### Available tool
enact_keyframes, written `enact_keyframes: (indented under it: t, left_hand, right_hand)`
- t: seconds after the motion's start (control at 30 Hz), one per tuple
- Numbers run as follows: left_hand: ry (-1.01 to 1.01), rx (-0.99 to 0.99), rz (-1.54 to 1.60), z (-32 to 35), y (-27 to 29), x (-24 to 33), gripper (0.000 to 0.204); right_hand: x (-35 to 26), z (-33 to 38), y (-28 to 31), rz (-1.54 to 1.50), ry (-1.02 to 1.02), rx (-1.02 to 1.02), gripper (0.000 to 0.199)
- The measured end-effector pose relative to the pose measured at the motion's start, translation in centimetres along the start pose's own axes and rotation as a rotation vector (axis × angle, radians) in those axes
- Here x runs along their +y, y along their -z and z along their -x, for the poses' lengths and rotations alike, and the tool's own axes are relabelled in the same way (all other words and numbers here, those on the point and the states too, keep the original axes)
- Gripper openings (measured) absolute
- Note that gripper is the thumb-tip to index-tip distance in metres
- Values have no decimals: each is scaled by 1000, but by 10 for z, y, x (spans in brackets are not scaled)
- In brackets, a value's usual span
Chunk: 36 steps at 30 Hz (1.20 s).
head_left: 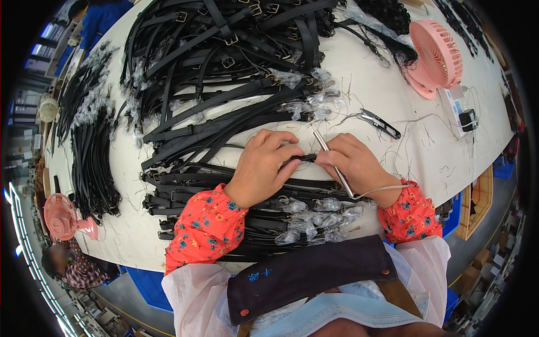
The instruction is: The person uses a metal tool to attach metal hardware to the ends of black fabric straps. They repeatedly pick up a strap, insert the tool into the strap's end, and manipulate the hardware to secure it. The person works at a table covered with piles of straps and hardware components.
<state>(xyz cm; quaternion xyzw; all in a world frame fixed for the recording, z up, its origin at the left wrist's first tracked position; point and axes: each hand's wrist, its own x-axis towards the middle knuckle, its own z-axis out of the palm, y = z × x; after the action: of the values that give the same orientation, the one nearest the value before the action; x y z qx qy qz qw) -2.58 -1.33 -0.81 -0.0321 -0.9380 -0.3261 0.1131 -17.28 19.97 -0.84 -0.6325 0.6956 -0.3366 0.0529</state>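
My left hand [259, 167] is closed, its thumb and fingers pinching a thin black strap [306, 158] near one end. Opposite it, my right hand [359, 165] grips a silver pen-shaped tool [320, 139] with a pale cord [384, 187] running from its lower end past my wrist. The tool stands slanted, its thin tip pointing up and away from me. The right fingertips also meet the strap's end; whether they grip it is hard to tell. Under and around both hands lie rows of black straps [219, 128], many with buckles wrapped in clear plastic [303, 222].
A large heap of black buckled belts [224, 33] covers the far table. More straps [92, 163] lie at left. Thread snips [380, 123] rest right of my hands. Pink fans [435, 53] stand at far right and near left. A power strip [457, 109] holds a black plug.
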Motion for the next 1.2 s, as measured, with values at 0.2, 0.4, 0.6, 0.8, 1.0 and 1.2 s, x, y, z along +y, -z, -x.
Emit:
enact_keyframes:
  t: [0.2,0.4,0.6,0.8,1.0,1.2]
  left_hand:
    - [124,-158,-112,2,46,-14,19]
    - [308,-196,-301,21,98,-38,24]
    - [98,-70,-43,3,68,-9,24]
    - [72,-115,333,-21,-4,3,21]
    - [158,-114,400,-19,-6,3,28]
    - [13,-34,328,-14,-19,0,23]
  right_hand:
    - [2,-1,7,79,85,2,29]
    - [-1,-3,13,101,75,-46,22]
    - [0,-3,8,92,46,2,25]
    - [-2,-2,7,-24,-12,8,22]
    - [6,2,-2,-163,-49,66,24]
    - [-2,-1,-5,-307,-159,153,24]
